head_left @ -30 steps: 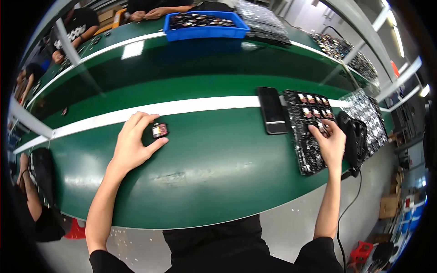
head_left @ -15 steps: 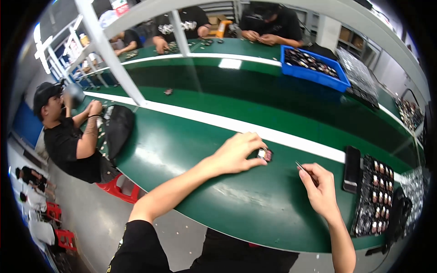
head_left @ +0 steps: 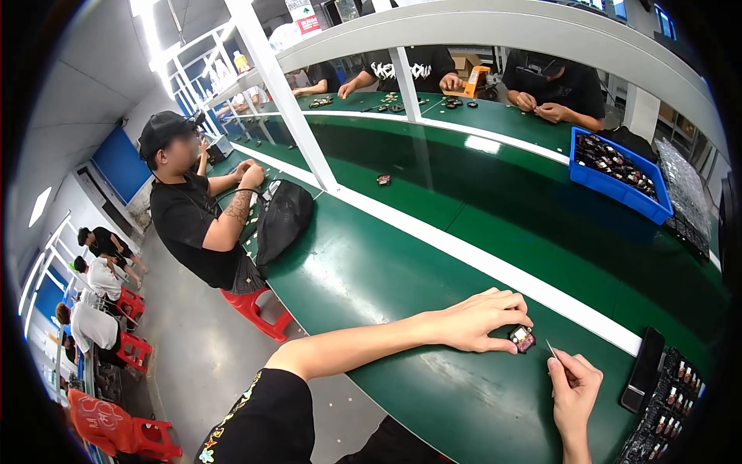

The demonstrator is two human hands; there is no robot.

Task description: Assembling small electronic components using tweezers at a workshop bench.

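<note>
My left hand rests on the green tabletop, its thumb and fingers closed around the edges of a small dark electronic part. The part has a pale patch and a reddish face. Just right of it, my right hand pinches a thin, pointed metal tool. Its tip points up toward the part, a short gap away. Too little of the tool shows to tell its exact kind.
A dark phone and a black tray of small parts lie right of my right hand. Beyond the white rail, a similar part sits on the green lane. A blue bin stands farther back. Left sits a co-worker beside a black bag.
The whole view has swung left, so my hands and the table appear farther right and lower. The pointed tool in my right hand is closer to the small part. My left hand keeps its grip.
</note>
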